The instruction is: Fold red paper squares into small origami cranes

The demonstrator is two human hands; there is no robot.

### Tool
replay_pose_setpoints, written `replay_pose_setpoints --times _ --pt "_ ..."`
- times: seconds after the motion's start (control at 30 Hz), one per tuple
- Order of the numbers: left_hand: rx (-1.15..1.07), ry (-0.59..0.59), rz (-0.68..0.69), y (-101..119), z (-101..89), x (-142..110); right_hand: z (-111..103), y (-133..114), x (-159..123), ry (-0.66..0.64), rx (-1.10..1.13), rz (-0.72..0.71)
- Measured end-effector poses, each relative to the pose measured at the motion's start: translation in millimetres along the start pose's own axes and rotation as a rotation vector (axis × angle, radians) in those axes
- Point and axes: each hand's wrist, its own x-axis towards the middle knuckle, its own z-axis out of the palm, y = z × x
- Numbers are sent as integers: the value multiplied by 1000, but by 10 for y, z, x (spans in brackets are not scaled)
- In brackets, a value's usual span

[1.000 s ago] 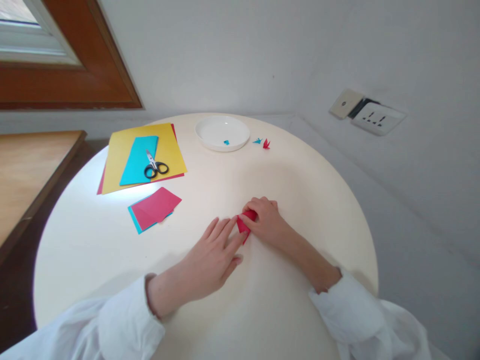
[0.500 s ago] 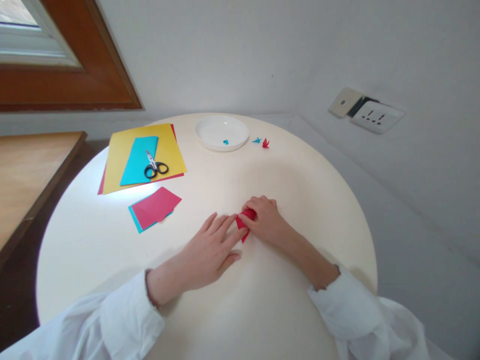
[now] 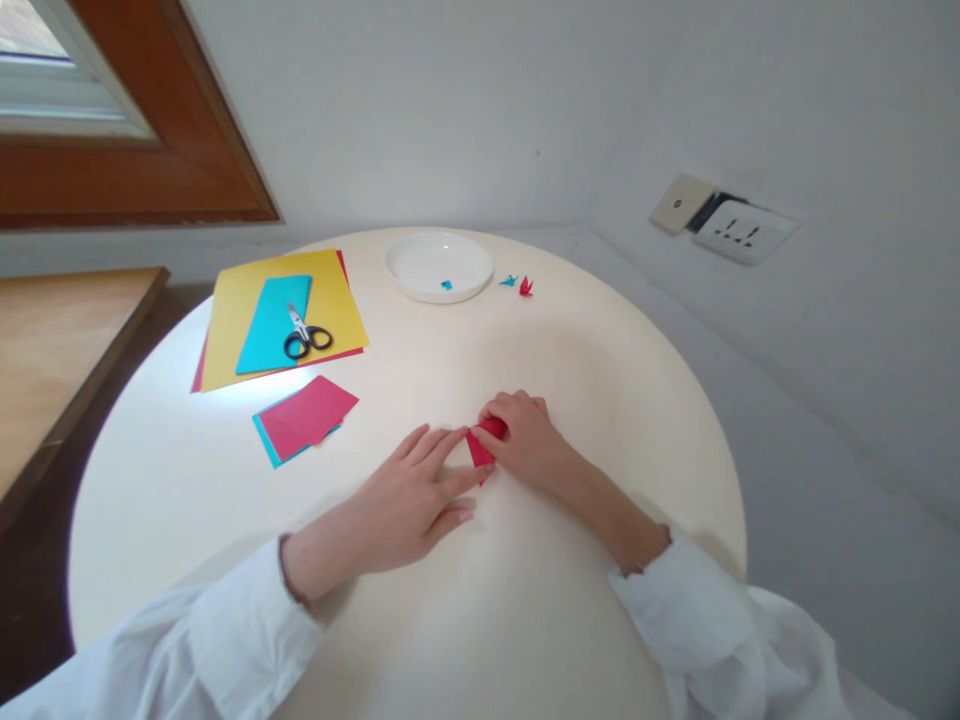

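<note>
A small folded piece of red paper [image 3: 480, 452] lies on the table between my two hands. My left hand [image 3: 409, 490] rests palm down with its fingers spread, and two fingertips press on the paper's left and lower edges. Curled over the paper's upper right side is my right hand [image 3: 527, 432], its thumb lying on the top of the sheet. The fingers of that hand hide the paper's right part, so its full shape does not show.
On the round white table [image 3: 420, 640], black-handled scissors [image 3: 298, 330] lie on blue paper [image 3: 262, 325] over a yellow sheet [image 3: 225, 320]. Nearer are red cut sheets [image 3: 311, 415]. A white plate [image 3: 397, 275] holds a blue scrap. Beside it sit blue [image 3: 509, 281] and red [image 3: 526, 287] paper cranes.
The whole view has shifted slightly. My left hand's fingers have moved a little apart on the red paper, baring more of its middle. The right hand keeps its hold.
</note>
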Motion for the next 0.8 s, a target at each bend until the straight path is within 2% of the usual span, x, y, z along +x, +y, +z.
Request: replay_pose_setpoints --times 0.57,0.8 --pt "-57 -46 39 -26 -100 -9 -20 12 -22 -7 2 -4" --pt "-109 -101 125 -93 -144 -19 -1 21 -19 2 -3 -2"
